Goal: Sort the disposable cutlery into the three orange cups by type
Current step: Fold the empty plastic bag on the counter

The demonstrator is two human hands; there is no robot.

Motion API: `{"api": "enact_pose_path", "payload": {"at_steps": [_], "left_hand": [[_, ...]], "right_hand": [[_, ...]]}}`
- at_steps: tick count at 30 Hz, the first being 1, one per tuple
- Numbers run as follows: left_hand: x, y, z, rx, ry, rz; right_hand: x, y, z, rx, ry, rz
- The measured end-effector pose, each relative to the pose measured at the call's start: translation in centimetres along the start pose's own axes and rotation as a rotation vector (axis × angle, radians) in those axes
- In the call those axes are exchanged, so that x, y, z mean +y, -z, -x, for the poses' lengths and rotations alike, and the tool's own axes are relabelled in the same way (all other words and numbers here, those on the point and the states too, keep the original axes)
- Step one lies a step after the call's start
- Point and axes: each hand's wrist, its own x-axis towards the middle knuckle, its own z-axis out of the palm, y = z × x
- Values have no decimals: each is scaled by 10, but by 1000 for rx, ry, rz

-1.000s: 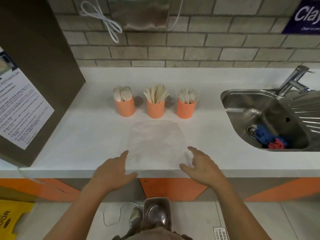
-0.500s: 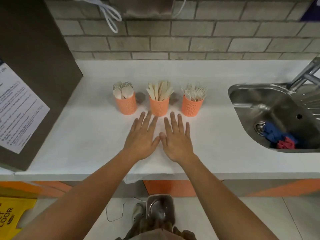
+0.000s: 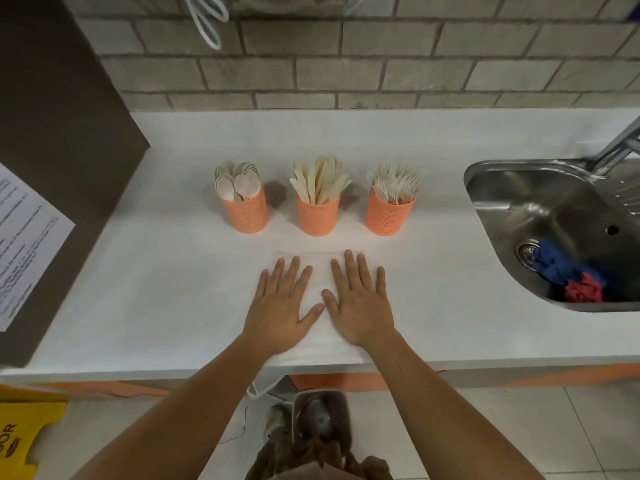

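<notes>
While both grips lie flat and released, palms down and fingers straight, they hold nothing. The left grip (image 3: 280, 306) and the right grip (image 3: 360, 303) press side by side on a thin white sheet (image 3: 317, 341) that reaches the near edge of the table (image 3: 156, 271), with the thumbs almost meeting.

Straight ahead of the fingertips, a little apart from them, three orange cups stand in a row across the reach. The knife cup (image 3: 318, 216) sits on the line between the two grips. The spoon cup (image 3: 245, 214) is ahead and to the left, nearer the left grip. The fork cup (image 3: 389, 216) is ahead and to the right, nearer the right grip.

The spoons (image 3: 237, 181), knives (image 3: 320, 181) and forks (image 3: 394, 183) stand with handles down, so their long axes run up out of the cups and fan slightly. Every piece I can see is already in a cup with its own kind, so the sorting looks done. Any further move would be a short forward reach and a lift from above.

Beyond the cups, the white table meets a grey brick wall (image 3: 346, 64). Far to the right of the right grip is a steel sink (image 3: 554, 216) with a tap (image 3: 620, 147). A blue cloth (image 3: 557, 268) and a red cloth (image 3: 583, 289) lie by its drain. Left of the left grip stands a dark panel (image 3: 52, 133) with a printed notice (image 3: 24, 244). Below it, on the tiled floor, is a yellow sign (image 3: 20, 434).
</notes>
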Motion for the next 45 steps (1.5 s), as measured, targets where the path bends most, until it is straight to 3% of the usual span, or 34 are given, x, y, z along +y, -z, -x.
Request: {"api": "enact_pose_path", "payload": {"at_steps": [3, 5, 8, 9, 11, 13, 16, 19, 22, 26, 29, 32, 38, 42, 45], "left_hand": [[-1, 7, -1, 8, 1, 109], [-1, 21, 4, 101, 56, 234], [-6, 44, 18, 411, 309, 356], [-9, 48, 22, 428, 416, 333], [-12, 52, 27, 256, 565, 181], [-7, 52, 28, 36, 603, 76], [-3, 55, 20, -66, 563, 153], [-14, 63, 11, -46, 605, 616], [-25, 83, 9, 26, 671, 1209], [-36, 91, 15, -110, 700, 1347], [-47, 83, 15, -261, 732, 1464], [-50, 85, 11, -306, 682, 1613], [-53, 95, -4, -61, 519, 1600], [-52, 88, -6, 73, 497, 1366], [-48, 81, -5, 202, 384, 1137]], "right_hand": [[0, 5, -1, -19, 15, -35], [2, 14, 3, 49, 8, -132], [17, 24, 16, 322, -182, -228], [22, 24, 21, 368, -291, -229], [26, 22, 28, 267, -448, -218], [21, 16, 33, 121, -465, -200], [16, 20, 28, 142, -416, -301], [26, 42, 19, 211, -384, -617], [49, 69, 16, 121, -490, -1189], [67, 75, 23, -224, -642, -1623], [68, 75, 22, -328, -677, -1766], [68, 80, 16, -270, -648, -1791], [74, 84, 7, 112, -293, -1874], [76, 71, 14, 207, -167, -1566], [81, 63, 24, 194, -112, -1291]]}}
